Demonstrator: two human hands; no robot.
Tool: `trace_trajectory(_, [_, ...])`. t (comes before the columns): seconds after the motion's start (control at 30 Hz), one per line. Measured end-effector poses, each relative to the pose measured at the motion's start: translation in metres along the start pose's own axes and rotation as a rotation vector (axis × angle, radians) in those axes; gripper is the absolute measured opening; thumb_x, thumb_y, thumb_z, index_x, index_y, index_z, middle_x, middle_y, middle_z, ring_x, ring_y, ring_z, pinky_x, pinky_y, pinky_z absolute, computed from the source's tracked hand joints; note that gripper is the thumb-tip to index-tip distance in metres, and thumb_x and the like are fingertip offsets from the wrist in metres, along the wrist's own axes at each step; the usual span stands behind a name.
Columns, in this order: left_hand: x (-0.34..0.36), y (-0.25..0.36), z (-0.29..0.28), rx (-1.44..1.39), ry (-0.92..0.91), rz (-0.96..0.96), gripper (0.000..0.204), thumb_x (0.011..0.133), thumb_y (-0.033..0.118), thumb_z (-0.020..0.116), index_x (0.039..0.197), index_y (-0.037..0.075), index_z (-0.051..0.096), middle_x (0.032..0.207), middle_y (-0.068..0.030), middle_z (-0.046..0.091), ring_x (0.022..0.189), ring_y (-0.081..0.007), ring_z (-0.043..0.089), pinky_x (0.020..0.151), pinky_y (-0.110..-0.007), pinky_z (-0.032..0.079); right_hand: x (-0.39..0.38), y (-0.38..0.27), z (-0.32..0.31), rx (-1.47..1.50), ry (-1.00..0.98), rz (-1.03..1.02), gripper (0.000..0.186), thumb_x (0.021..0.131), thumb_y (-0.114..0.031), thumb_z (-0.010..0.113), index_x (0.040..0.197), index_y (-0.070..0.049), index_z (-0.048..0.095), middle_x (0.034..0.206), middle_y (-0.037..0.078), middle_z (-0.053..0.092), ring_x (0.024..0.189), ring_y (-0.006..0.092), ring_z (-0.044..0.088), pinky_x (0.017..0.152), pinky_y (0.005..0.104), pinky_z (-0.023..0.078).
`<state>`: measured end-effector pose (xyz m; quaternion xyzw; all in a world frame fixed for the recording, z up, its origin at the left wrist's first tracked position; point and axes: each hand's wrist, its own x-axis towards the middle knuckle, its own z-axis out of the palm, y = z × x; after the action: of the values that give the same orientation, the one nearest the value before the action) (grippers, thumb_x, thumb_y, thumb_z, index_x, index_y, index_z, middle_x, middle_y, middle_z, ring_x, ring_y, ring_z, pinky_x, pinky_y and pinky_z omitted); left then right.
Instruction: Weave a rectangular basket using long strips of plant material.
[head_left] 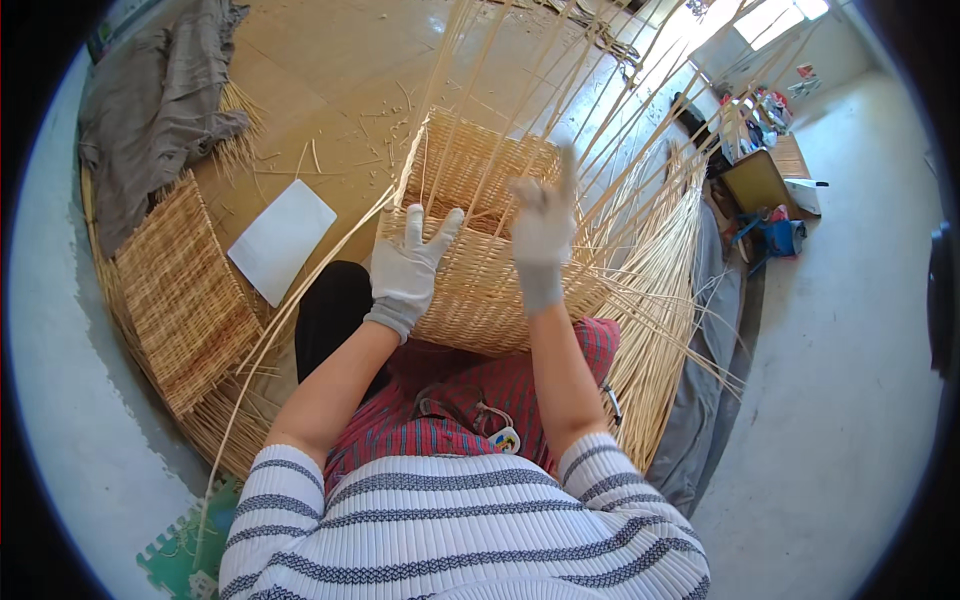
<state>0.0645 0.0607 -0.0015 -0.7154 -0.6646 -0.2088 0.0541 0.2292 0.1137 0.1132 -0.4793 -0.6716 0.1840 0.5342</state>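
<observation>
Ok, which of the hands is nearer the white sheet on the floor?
Left: the left hand, at the woven basket, is right of the white sheet; the right hand is farther right.

The 2 hands wear white, grey-cuffed gloves, and the ribbed white top has dark-striped sleeves.

Hands: two; left at 10 o'clock, right at 1 o'clock. Basket: one, center. Panel: one, 9 o'clock. Sheet: one, between 9 and 10 o'clock. Cloths: two; 10 o'clock and 4 o'clock. Reeds: too many to count, 3 o'clock.
</observation>
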Motion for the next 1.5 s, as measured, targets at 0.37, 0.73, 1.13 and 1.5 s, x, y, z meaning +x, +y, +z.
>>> trace_trajectory(0.37, [-0.015, -0.035, -0.002, -0.661, 0.515, -0.367, 0.03, 0.091, 0.011, 0.074, 0.119, 0.002, 0.067, 0.114, -0.0098, 0.059, 0.098, -0.0195, 0.056, 0.082, -0.033, 0.049, -0.134, 0.005, -0.022, 0.31, -0.243, 0.6, 0.023, 0.104, -0.022, 0.058, 0.115, -0.004, 0.065, 0.091, 0.008, 0.074, 0.06, 0.011, 0.063, 0.051, 0.0245, 0.049])
trace_trajectory(0.73, [0.015, -0.058, -0.025, -1.314, 0.073, -0.41, 0.034, 0.087, -0.003, 0.074, 0.118, 0.006, 0.064, 0.111, -0.0011, 0.067, 0.101, -0.0114, 0.06, 0.09, -0.026, 0.052, -0.093, -0.081, 0.089, -0.128, -0.464, -0.258, 0.03, 0.087, -0.023, 0.072, 0.116, -0.017, 0.07, 0.093, 0.007, 0.071, 0.082, 0.0276, 0.07, 0.07, 0.0382, 0.057])
trace_trajectory(1.13, [0.038, -0.116, -0.031, -1.624, -0.483, -0.231, 0.036, 0.095, 0.001, 0.065, 0.13, 0.01, 0.064, 0.113, 0.002, 0.06, 0.104, -0.0079, 0.056, 0.088, -0.022, 0.05, -0.098, -0.073, 0.08, -0.164, -0.482, -0.328, 0.024, 0.089, -0.026, 0.07, 0.112, -0.018, 0.07, 0.086, 0.004, 0.07, 0.076, 0.0252, 0.07, 0.063, 0.0364, 0.056])
trace_trajectory(1.5, [0.058, -0.119, -0.049, -1.364, -0.57, -0.16, 0.02, 0.094, 0.008, 0.07, 0.113, 0.004, 0.07, 0.088, 0.003, 0.065, 0.079, -0.0063, 0.054, 0.072, -0.022, 0.045, -0.114, -0.001, 0.029, 0.637, -0.193, 0.722, 0.03, 0.103, -0.019, 0.058, 0.123, 0.0, 0.067, 0.106, 0.012, 0.073, 0.069, 0.0097, 0.064, 0.051, 0.0207, 0.043])
